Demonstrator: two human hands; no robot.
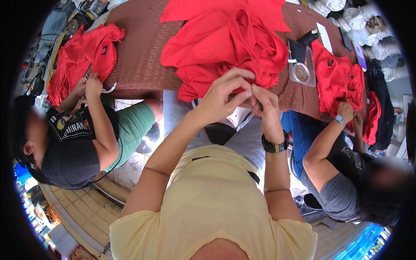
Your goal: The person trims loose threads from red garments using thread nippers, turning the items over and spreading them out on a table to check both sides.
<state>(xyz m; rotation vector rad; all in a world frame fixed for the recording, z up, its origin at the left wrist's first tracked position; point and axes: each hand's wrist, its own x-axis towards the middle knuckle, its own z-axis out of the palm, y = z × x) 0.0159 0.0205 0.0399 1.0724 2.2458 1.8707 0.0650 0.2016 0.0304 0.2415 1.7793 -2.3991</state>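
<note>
A heap of red fabric (212, 52) lies before me at the table's near edge. My left hand (227, 95) is in front of it, with thumb and forefinger pinched together; anything between them is too small to see. Close beside it, almost touching, my right hand (266, 104) is closed, its thumb and fingertips meeting those of the left. A small dark thing shows between the right fingers, but its kind cannot be made out. A black watch (274, 144) is on my right wrist.
A brown patterned cloth (143, 47) covers the table. To the right stand a clear plastic box (302, 67) and a black item. People sit on both sides, each handling red fabric (340, 80). White spools (359, 17) fill the far right.
</note>
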